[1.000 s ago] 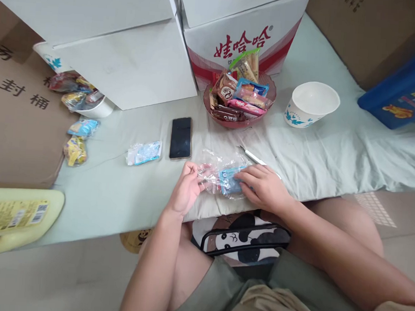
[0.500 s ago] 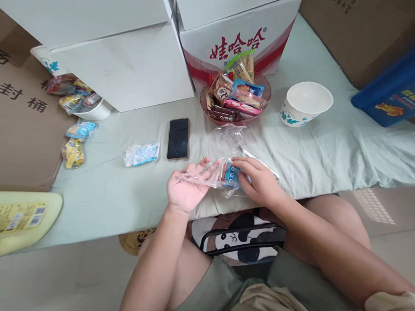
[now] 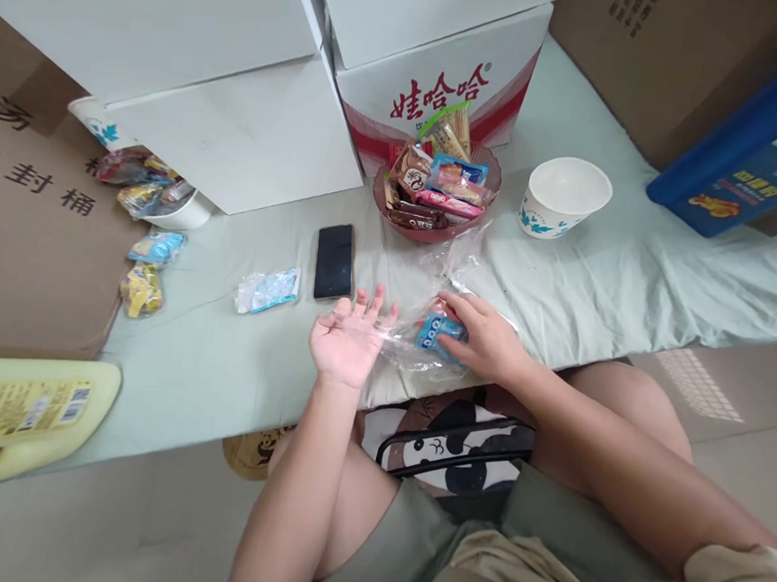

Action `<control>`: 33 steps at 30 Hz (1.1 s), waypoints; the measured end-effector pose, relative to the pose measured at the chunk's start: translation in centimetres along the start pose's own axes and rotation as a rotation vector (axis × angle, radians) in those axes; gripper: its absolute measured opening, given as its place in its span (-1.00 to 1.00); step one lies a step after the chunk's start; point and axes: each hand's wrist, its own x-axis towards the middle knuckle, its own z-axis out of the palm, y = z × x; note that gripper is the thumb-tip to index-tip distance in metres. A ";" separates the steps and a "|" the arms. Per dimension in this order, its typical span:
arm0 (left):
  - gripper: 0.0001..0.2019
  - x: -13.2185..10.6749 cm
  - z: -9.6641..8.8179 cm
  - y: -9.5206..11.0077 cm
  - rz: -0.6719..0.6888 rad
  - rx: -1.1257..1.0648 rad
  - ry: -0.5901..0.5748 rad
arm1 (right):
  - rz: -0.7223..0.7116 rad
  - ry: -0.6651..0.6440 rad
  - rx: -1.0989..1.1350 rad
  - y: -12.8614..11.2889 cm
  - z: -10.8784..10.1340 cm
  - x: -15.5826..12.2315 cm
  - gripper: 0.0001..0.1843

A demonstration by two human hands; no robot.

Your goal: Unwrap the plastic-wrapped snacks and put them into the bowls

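Note:
A clear plastic bag lies on the pale green cloth near its front edge, with a blue snack packet inside it. My right hand is closed around the blue packet through the bag. Palm up, my left hand lies with fingers spread under the bag's left end, barely touching the film. A thin white tool pokes out from behind my right hand.
A black phone and a small blue wrapper lie left of the bag. Behind stand a pink bowl of snacks, a white paper cup and white cartons. Loose sweets and a yellow bottle lie left.
My left hand has let go of the bag's end and opened palm up. My right hand shifted slightly, still on the blue packet; the bag's top stretched towards the bowl.

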 end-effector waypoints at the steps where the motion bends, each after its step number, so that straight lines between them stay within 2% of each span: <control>1: -0.73 0.2 0.0 0.0 0.015 -0.031 0.017 | 0.018 0.006 0.002 0.0 -0.1 0.0 -0.49; 6: -0.80 1.2 0.2 -0.2 0.030 -0.209 0.079 | 0.034 -0.017 0.059 0.1 -0.6 -0.5 -0.70; 10: -0.87 1.5 0.6 -0.5 -0.002 -0.282 0.130 | 0.002 -0.010 0.008 0.2 -0.4 -1.0 -0.83; 16: -0.91 1.5 1.1 -0.6 -0.020 -0.213 0.257 | -0.050 0.079 -0.139 0.0 0.5 -1.3 -0.72; 20: -0.85 1.5 0.6 -0.1 0.050 -0.197 0.288 | -0.042 0.123 -0.173 -0.4 0.7 -1.2 -0.75; 23: -0.82 1.5 -0.5 0.8 0.059 -0.207 0.312 | 0.023 0.196 -0.022 -0.6 0.9 -1.2 -0.73; 27: -0.78 1.3 -1.7 1.8 0.046 -0.194 0.362 | 0.226 0.288 0.320 -0.6 1.0 -0.9 -0.49; 31: -0.77 0.8 -1.8 2.2 0.029 -0.226 0.380 | 0.395 0.296 0.605 -0.7 -0.3 -0.1 -0.62; 33: -0.78 0.5 -1.6 2.2 0.023 -0.247 0.384 | 0.402 0.357 0.703 -0.7 -1.8 0.6 -0.66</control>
